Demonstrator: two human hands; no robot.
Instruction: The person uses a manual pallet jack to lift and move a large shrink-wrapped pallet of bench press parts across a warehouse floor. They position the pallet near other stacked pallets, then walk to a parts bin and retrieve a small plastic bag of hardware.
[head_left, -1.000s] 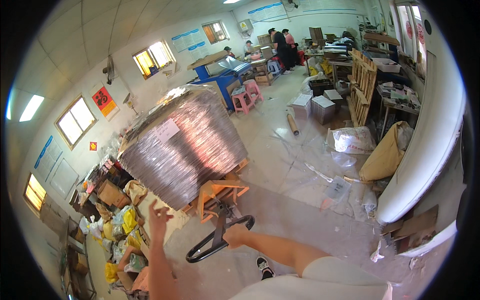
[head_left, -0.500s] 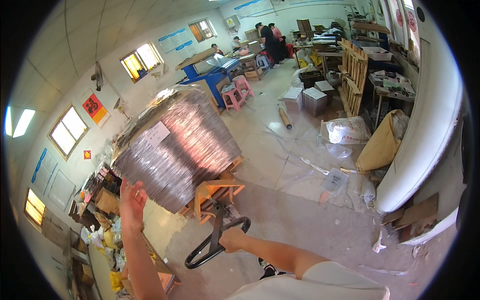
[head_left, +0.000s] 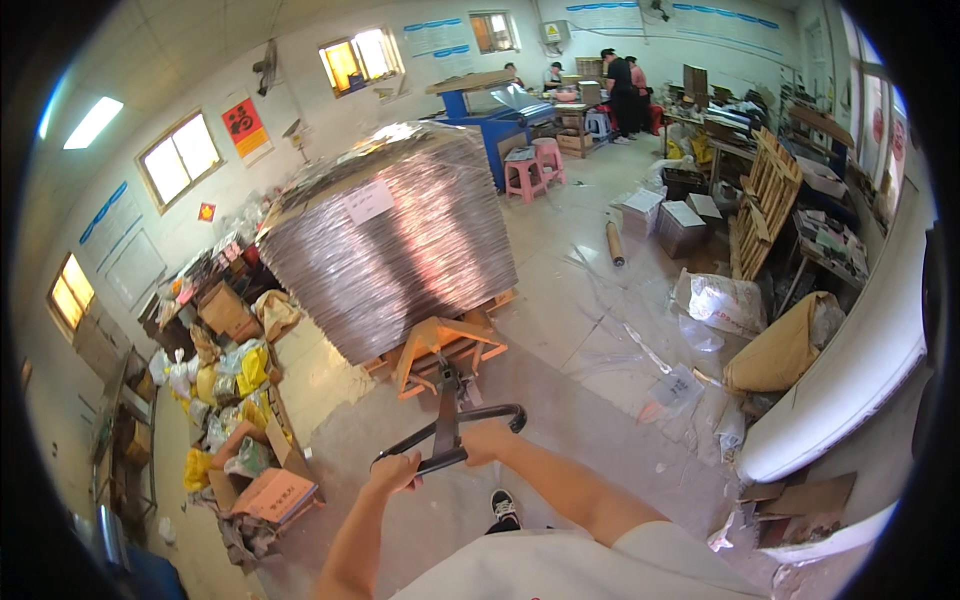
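Left hand (head_left: 398, 470) clamped round the black loop handle (head_left: 445, 462) at its left end, right hand (head_left: 486, 441) clamped just right of the shaft (head_left: 447, 418)! Orange pallet jack (head_left: 430, 335) at the wooden pallet's near edge, 1 film-wrapped stack (head_left: 400, 245) towering above.

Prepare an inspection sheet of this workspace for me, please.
Surface: grey floor, with plastic scraps at right
Job's things: wrapped stack on a pallet; orange pallet jack with black handle at its near side
Clutter: bags and cartons at left; sacks at right
Hands: left hand and right hand both grip the handle
Cables: none identifiable for certain
Surroundings: people at the far end; windows at left
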